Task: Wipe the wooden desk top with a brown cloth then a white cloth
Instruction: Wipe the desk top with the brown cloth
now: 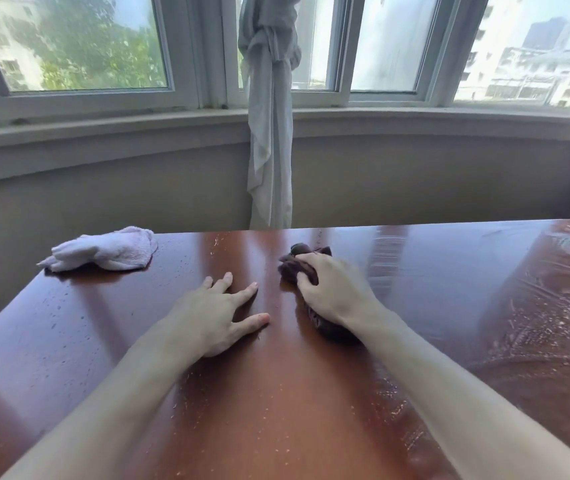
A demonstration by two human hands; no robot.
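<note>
Worktop (276,393) of glossy reddish-brown wood, set below a curved row of windows (79,43). Right hand (328,289) curled round a bunched brown cloth (294,268), grip clamped on it, pressing it to the wood a little past the middle. Dark folds poking out beyond the fingertips and again beneath the wrist. Left hand (217,313) flat just beside it, palm down, fingers spread and straight, grip apart and holding nothing. White cloth (103,252) crumpled at the far left corner, well apart from both hands, one edge hanging slightly over the side. Streaky, smeared marks across the right part of the wood, possibly wet film, though glare makes that hard to judge. Small pale specks scattered over the middle and left. Grey curtain (269,133) tied in a knot, hanging behind the far edge.
</note>
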